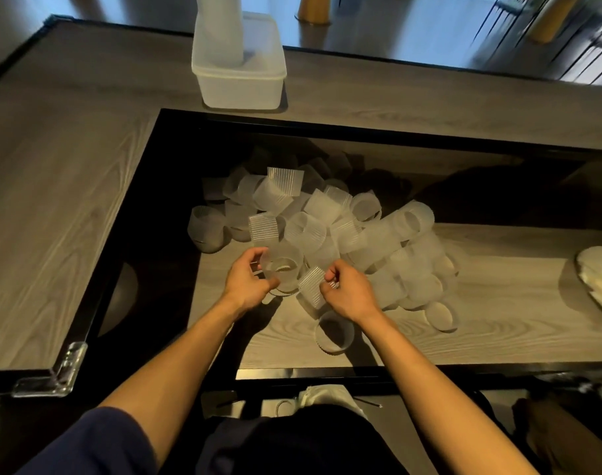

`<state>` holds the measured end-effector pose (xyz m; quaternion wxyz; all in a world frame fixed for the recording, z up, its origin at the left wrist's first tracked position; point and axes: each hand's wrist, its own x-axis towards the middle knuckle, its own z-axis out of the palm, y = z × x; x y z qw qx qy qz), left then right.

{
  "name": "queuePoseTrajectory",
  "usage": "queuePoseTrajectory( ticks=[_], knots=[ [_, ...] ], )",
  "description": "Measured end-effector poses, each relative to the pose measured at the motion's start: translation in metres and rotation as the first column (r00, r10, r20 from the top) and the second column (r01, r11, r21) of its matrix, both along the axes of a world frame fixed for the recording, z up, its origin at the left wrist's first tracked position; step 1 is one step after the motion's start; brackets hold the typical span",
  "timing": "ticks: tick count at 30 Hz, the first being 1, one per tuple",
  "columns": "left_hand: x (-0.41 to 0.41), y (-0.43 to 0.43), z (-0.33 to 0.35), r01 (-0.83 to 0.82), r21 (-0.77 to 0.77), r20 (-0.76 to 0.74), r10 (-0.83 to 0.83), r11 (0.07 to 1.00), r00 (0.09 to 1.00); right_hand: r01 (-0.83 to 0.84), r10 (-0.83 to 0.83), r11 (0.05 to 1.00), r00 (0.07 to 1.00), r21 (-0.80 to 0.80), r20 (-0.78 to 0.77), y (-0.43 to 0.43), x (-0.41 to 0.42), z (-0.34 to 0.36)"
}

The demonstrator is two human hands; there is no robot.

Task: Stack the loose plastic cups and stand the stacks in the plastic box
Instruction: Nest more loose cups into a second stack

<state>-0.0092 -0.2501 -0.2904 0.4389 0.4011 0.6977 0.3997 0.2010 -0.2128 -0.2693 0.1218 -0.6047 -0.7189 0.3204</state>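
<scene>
Left hand (pixel 248 282) grips a frosted cup (pixel 281 267); right hand (pixel 349 293) pinches a ribbed cup (pixel 311 286) just beside it. Loose cup pile (pixel 344 228) lies on the lower shelf (pixel 498 330). Plastic box (pixel 239 80) at the desk's (pixel 53 200) far edge holds one upright cup stack (pixel 221 25).

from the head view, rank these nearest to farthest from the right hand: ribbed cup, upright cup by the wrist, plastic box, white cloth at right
From the right hand:
1. ribbed cup, in its fingers
2. upright cup, just below the wrist
3. white cloth, far right edge
4. plastic box, on the upper tabletop
</scene>
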Motion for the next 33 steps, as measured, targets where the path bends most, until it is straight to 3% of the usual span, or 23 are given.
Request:
queuePoseTrajectory(
  ticks=[5, 11, 21, 29, 33],
  knots=[
    [-0.002, -0.001, -0.002, 0.067, 0.014, -0.059, -0.067, 0.998, 0.996, -0.004, 0.016, 0.994, 0.994, 0.105, -0.113, -0.004, -0.001, 0.027],
    [-0.006, -0.006, -0.004, 0.135, -0.023, -0.107, -0.137, 0.991, 0.985, -0.133, 0.169, 0.969, 0.971, 0.206, -0.167, -0.002, -0.011, 0.052],
    [0.012, -0.022, -0.005, 0.277, 0.029, -0.135, -0.271, 0.96, 0.953, -0.44, 0.436, 0.849, 0.896, 0.293, 0.084, -0.017, -0.024, 0.04],
    [0.021, -0.049, -0.02, 0.274, -0.055, -0.097, -0.278, 0.96, 0.956, -0.488, 0.48, 0.838, 0.872, 0.245, 0.095, -0.039, -0.013, 0.014],
    [0.026, -0.053, -0.028, 0.276, -0.1, -0.102, -0.285, 0.956, 0.953, -0.519, 0.494, 0.836, 0.853, 0.179, 0.17, -0.049, -0.007, -0.001]
  ],
)
